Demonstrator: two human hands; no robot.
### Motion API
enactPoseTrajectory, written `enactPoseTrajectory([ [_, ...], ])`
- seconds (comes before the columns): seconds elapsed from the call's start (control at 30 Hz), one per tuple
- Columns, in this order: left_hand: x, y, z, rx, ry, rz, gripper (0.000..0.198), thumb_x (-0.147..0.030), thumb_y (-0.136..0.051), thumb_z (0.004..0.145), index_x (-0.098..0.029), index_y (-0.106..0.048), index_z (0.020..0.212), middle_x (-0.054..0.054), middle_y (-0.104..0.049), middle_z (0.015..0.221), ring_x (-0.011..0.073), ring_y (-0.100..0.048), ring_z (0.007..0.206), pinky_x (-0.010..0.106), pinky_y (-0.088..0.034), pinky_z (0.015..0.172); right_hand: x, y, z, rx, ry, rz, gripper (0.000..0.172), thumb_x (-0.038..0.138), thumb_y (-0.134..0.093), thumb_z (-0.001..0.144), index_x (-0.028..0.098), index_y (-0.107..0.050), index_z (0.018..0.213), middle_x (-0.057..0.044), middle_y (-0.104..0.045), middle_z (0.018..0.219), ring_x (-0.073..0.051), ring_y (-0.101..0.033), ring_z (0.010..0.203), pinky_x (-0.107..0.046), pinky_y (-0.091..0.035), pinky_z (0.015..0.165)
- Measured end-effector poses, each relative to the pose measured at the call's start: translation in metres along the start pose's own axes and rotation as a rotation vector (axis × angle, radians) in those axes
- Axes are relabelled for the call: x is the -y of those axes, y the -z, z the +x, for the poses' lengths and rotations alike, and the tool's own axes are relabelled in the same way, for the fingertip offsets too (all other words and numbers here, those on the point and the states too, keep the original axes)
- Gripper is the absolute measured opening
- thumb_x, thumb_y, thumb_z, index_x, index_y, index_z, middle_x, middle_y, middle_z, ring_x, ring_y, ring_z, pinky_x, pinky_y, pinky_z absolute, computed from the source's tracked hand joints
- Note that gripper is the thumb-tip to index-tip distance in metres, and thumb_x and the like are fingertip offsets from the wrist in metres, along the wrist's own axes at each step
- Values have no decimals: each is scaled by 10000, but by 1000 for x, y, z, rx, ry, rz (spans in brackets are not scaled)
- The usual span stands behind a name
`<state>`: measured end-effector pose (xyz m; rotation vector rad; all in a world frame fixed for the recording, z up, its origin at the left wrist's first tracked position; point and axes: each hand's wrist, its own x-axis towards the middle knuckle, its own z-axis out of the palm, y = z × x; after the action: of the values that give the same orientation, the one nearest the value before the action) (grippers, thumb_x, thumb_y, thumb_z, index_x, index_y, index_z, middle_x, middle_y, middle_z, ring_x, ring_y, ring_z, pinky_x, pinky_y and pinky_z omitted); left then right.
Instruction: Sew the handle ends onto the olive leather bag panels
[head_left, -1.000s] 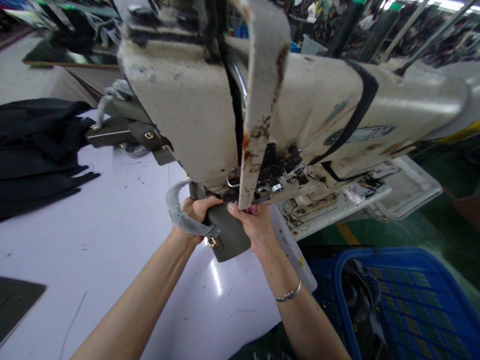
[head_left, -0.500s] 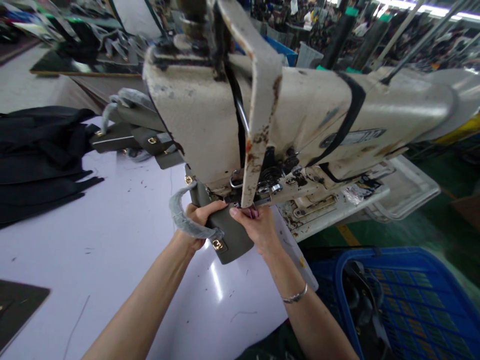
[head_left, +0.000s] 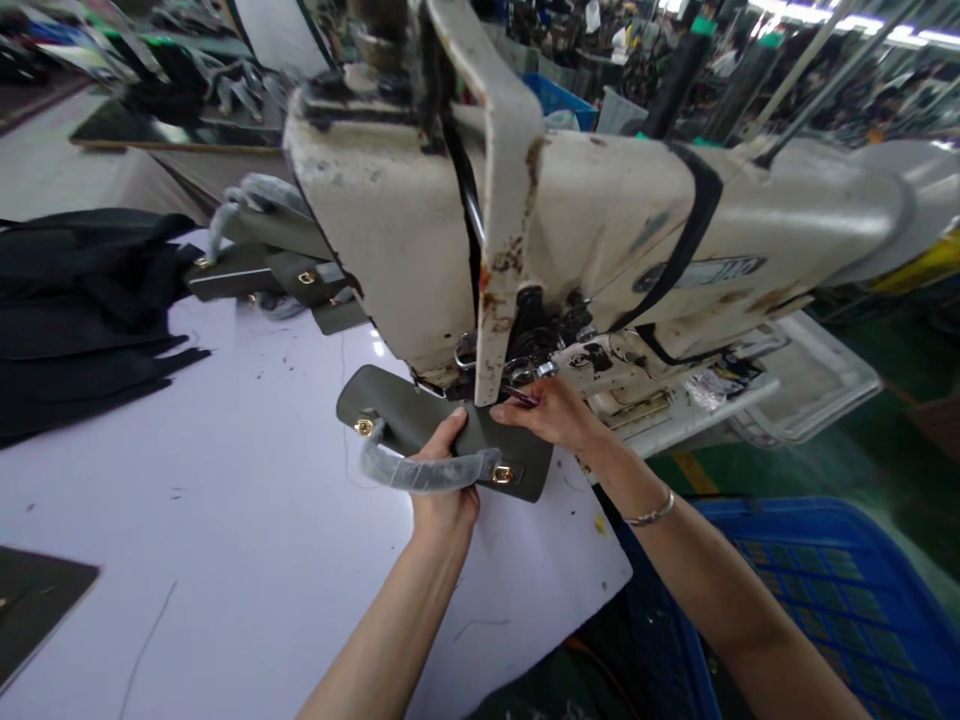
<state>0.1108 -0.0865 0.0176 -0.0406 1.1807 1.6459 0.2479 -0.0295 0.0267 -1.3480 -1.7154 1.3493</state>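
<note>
An olive-grey handbag panel (head_left: 405, 400) with gold buckles and a plastic-wrapped handle (head_left: 427, 472) is at the head of a sewing machine (head_left: 405, 230), its upper edge partly hidden there. My left hand (head_left: 444, 490) reaches under the handle and grips the panel, thumb on top and fingers beneath. My right hand (head_left: 551, 412) is closed at the panel's right part, below the machine's presser area. Between its fingers is a slim dark-pink tool (head_left: 521, 397), mostly hidden, whose kind I cannot make out.
More olive bag pieces with wrapped handles (head_left: 277, 265) lie behind on the white table (head_left: 255, 520), beside a stack of black pieces (head_left: 82, 320). A dark flat panel (head_left: 37, 610) is at near left. A blue basket (head_left: 840, 590) stands at lower right.
The handbag panel has turned so its handle lies more crosswise, and has shifted right. My left hand has moved right with it; my right hand has moved right and slightly up.
</note>
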Motion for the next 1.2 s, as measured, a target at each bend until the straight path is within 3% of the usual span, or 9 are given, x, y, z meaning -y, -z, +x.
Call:
enactPoseTrajectory([
  [0.2,0,-4,-1,-44,-20,-11,176,-92,-805,648,-155,-722,790,47,-756,920,172,-699,751,296,-620,801,-7,-1,4,-85,40,104,281,374,-890,651,197,-704,537,41,-499,464,-123,-441,509,-261,-274,505],
  [0.33,-2,-4,4,-33,-22,36,154,-108,-816,646,-157,-727,761,43,-744,872,167,-682,728,280,-608,756,-8,-3,6,-123,73,67,278,383,-887,651,195,-711,547,30,-538,475,-139,-496,535,-265,-308,520],
  [0.47,-4,-3,9,-33,-40,56,135,-108,-813,633,-158,-717,715,38,-732,825,167,-674,722,275,-602,738,-9,-6,8,-135,103,-38,313,398,-843,716,184,-703,534,24,-527,473,-112,-420,515,-269,-256,523],
  [0.63,-10,2,11,38,-41,119,192,-136,-840,615,-145,-740,779,62,-748,892,191,-692,753,292,-606,725,-8,-13,4,-136,86,-112,456,436,-772,792,186,-594,455,46,-394,459,-83,-287,491,-277,-182,521],
  [0.77,-12,5,11,79,-31,102,303,-124,-865,581,-136,-748,860,68,-754,961,174,-694,771,276,-610,745,-6,-17,-1,-167,69,-103,498,434,-752,798,197,-504,436,45,-352,489,-88,-285,502,-279,-185,525],
  [0.97,-17,2,17,74,-7,161,189,-124,-826,593,-133,-727,754,67,-745,853,172,-681,707,268,-605,703,-11,-24,-5,-183,22,-31,451,436,-740,802,207,-532,473,35,-371,507,-107,-309,526,-273,-220,532],
  [1.2,-29,3,37,163,-35,179,263,-138,-837,494,-135,-701,720,54,-741,742,219,-695,634,315,-625,585,-9,-44,-8,-274,-33,78,500,391,-771,752,215,-416,447,40,-324,514,-101,-267,525,-279,-186,538],
])
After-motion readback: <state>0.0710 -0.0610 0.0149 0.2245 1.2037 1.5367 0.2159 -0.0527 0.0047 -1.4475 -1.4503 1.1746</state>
